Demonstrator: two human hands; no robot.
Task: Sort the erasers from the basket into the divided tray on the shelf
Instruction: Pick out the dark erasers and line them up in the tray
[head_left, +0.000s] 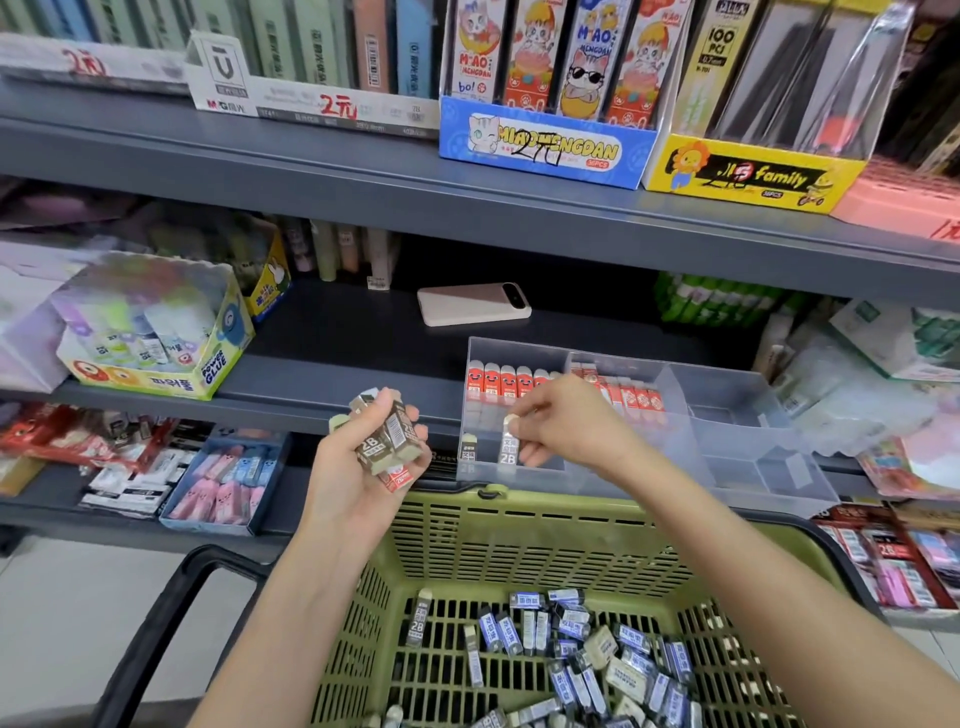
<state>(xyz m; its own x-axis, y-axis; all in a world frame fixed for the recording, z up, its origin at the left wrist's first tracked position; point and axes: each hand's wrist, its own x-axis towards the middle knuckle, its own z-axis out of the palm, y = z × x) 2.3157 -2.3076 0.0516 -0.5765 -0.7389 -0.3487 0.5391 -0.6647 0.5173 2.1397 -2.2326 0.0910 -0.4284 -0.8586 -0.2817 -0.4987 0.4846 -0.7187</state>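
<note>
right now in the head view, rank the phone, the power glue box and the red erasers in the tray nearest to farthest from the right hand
1. red erasers: in the tray, just behind the right hand.
2. phone: lying farther back on the shelf.
3. power glue box: far left on that shelf.

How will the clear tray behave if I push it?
The tray is thin clear plastic and mostly empty, so probably light and quick to slide. Its front seems to overhang the shelf, so it might tip forward.
</note>
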